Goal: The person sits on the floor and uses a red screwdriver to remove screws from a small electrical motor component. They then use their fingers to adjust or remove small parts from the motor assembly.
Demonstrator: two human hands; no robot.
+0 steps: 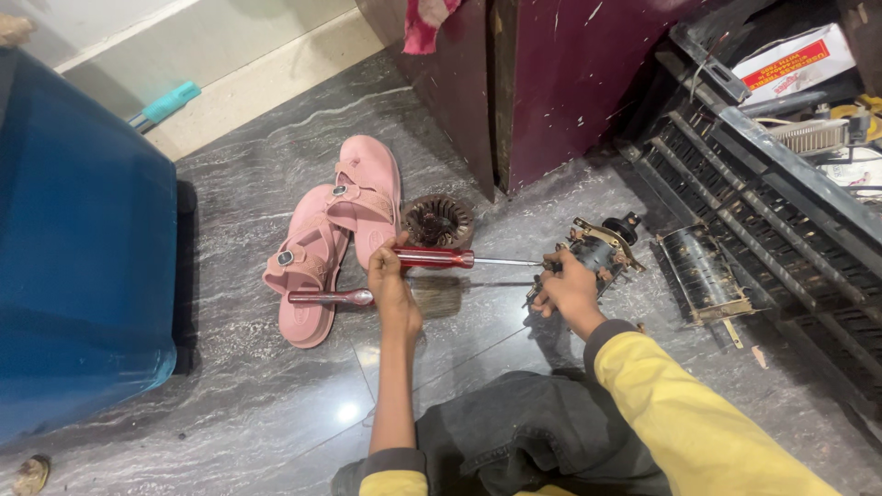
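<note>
Fingers of left hand (390,276) wrapped tight round red handle of screwdriver (439,259), shaft level and running right, tip meeting small metal switch assembly (599,250) with brass brackets and black knob. Right hand (568,289) closed on near side of that assembly, fingers curled over it, steadying it just above floor. Yellow sleeve (680,413) on right forearm; left forearm bare up to rolled cuff. Second tool with dark red handle (331,297) flat on floor, just under left hand, touching or nearly so; cannot tell which. Round wound motor core (439,220), copper and dark, on floor just behind screwdriver handle. Pair of pink sandals (335,234) beside it to left, one partly overlapping the other. Ribbed metal part with brass-coloured frame (703,274) near right of assembly. Dark-trousered knee (514,432) low in view. Floor (248,386) polished grey stone with white veining, glossy, bright light spot reflected near knee. Blue bin or box (83,239) filling left edge. Maroon cabinet (542,83), scuffed, at back, pink cloth hanging at its top. Black slatted metal rack (763,211) at right, cardboard box and oddments behind it. Pale wall base and teal-handled tool (165,106) at far left.
</note>
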